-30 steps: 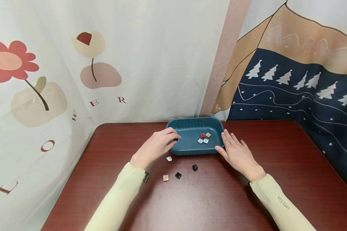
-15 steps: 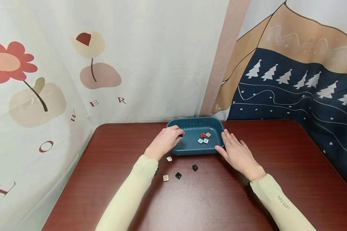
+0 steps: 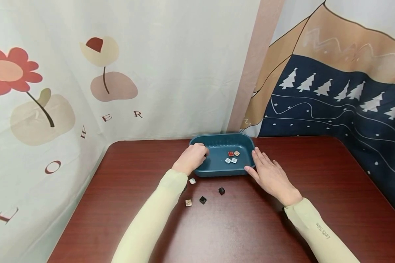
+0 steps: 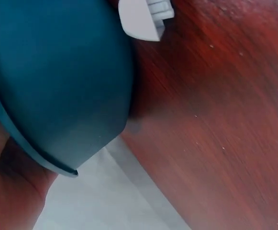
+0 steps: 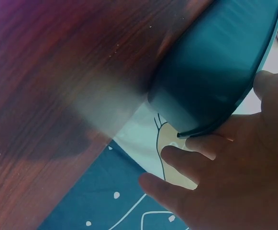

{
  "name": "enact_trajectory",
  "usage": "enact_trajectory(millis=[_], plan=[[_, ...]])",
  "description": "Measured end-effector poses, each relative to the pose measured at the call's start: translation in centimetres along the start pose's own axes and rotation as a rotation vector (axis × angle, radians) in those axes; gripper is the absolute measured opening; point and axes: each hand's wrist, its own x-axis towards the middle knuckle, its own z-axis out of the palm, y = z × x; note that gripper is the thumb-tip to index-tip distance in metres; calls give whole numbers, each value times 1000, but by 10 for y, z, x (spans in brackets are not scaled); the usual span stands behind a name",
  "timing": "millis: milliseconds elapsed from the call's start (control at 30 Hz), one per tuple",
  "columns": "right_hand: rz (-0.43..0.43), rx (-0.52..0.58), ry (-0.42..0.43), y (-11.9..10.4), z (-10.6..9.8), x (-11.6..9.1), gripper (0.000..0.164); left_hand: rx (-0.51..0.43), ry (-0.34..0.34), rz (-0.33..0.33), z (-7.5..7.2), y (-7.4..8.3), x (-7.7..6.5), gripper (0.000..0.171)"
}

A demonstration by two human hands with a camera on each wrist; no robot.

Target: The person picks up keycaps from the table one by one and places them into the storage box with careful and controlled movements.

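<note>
My left hand (image 3: 191,158) reaches over the near left rim of the blue tray (image 3: 217,172), its fingertips inside. A dark bit of the black keycap it pinches shows at the fingertips; the rest is hidden. My right hand (image 3: 272,178) lies with straight fingers against the tray's right rim, which the right wrist view also shows. In the tray sit a red keycap (image 3: 230,154), a beige keycap (image 3: 237,153) and two white keycaps (image 3: 228,160). The left wrist view shows the tray's outer wall (image 4: 57,81) beside a white keycap (image 4: 139,19).
On the brown table (image 3: 250,226), in front of the tray, lie a white keycap (image 3: 192,181), a beige keycap (image 3: 188,203), a black keycap (image 3: 202,199) and another black keycap (image 3: 221,191). A printed curtain (image 3: 177,73) hangs behind the table.
My left hand has moved right and slightly deeper into the tray, carrying the black keycap, now mostly hidden. My right hand and the loose keycaps have stayed put.
</note>
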Motion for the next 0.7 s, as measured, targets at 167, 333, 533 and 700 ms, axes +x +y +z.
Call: enact_trajectory(millis=[167,333,533,700], plan=[[2,4,-2,0,0,0,80,5,-15,6,3,4,5,17],[9,7,-9,0,0,0,81,21,-30,-7,8,5,8,19],[12,9,-11,-1,-1,0,80,82,-10,23,8,6,8,22],[11,9,-10,-1,-1,-1,79,128,56,71,1,8,4,28]])
